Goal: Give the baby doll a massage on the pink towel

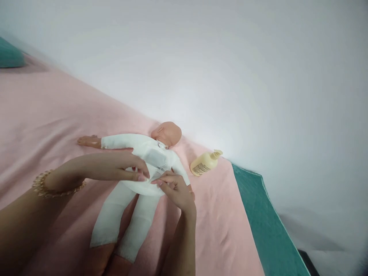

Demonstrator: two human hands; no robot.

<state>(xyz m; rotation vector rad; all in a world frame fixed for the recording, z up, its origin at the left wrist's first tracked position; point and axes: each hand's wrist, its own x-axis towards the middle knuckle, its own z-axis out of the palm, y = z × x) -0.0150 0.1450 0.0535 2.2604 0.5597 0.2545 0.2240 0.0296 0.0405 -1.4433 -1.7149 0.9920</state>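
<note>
A baby doll (167, 134) in a white long-sleeved top and white trousers lies on a pink cloth (218, 214), its head toward the wall. My left hand (123, 166), with a beaded bracelet at the wrist, is over the doll's belly, thumb and fingers pinched. Facing it, my right hand (174, 188) has its thumb and forefinger together at the same spot. Thin whitish strings show between and above the fingertips, near a grey patch (155, 157) on the doll's chest. What each fingertip grips is too small to tell.
A yellow pump bottle (204, 163) leans to the right of the doll near the white wall (218, 76). Green fabric (267, 218) borders the pink cloth at the right. Another green item (10, 55) sits at the far left.
</note>
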